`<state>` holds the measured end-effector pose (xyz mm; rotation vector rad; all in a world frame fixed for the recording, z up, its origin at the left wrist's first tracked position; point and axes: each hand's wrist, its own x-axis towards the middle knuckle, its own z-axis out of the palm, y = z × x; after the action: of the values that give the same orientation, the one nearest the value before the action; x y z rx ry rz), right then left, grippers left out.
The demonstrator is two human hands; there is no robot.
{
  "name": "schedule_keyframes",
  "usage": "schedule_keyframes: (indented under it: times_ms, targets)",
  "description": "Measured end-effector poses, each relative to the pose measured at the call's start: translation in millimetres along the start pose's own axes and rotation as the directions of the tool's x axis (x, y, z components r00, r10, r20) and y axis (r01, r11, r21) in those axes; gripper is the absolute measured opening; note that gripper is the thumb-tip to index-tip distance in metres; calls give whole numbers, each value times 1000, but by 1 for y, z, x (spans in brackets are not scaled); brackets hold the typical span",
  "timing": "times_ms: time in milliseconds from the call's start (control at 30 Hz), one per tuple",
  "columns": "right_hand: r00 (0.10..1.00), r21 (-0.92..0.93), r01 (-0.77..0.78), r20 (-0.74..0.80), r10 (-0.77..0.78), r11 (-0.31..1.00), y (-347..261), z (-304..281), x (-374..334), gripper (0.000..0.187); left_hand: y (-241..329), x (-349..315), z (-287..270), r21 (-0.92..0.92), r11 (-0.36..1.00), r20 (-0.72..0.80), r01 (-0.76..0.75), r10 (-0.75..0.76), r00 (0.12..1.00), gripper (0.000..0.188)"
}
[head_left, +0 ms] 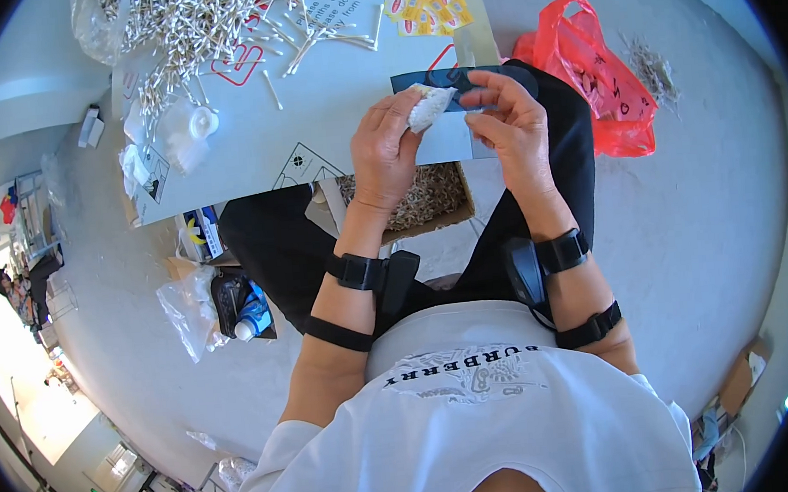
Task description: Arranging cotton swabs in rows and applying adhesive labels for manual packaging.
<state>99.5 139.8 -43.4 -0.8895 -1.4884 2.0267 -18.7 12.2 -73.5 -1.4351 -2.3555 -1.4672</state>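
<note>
My left hand (385, 150) is closed around a bundle of cotton swabs (430, 106), whose packed white tips face right. Just to its right, my right hand (516, 130) has its thumb and fingers apart, with nothing visible between them. Both hands are above the near edge of a pale printed board (329, 122) used as a worktop. Behind the hands, a dark flat sheet (409, 82) lies partly covered. A big heap of loose cotton swabs (201, 30) spreads over the far left, and one single swab (272, 90) lies apart. Small yellow printed packets (428, 5) lie at the far right.
A cardboard box (452, 215) full of swabs or sticks sits between my knees, under the board. Clear plastic packaging (186, 137) rests at the board's left. A red plastic bag (620, 117) stands right of my knee. On the floor at left is a blue bottle (253, 314).
</note>
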Motion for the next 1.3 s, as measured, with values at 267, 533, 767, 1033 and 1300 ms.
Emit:
schedule_keyframes:
  times_ms: [267,533,767,1033,1300]
  targets:
    - [933,-241,256,315,-174,936,-2,8,24,53,-4,5,-18,-243,941,129,235,-209,969,32]
    - [944,-225,234,285,-166,946,13,15,23,41,7,11,-19,-314,916,138,250,-217,966,33]
    - [963,-41,119,247,-106,992,20,14,20,35,12,12,-16,-248,942,104,227,-207,973,33]
    - [981,131,-23,193,-3,991,23,14,10,34,21,8,-11,-360,894,67,267,-261,963,24]
    - [979,174,-48,203,12,984,29,7,6,34,30,10,-11,-321,850,132,418,-397,908,7]
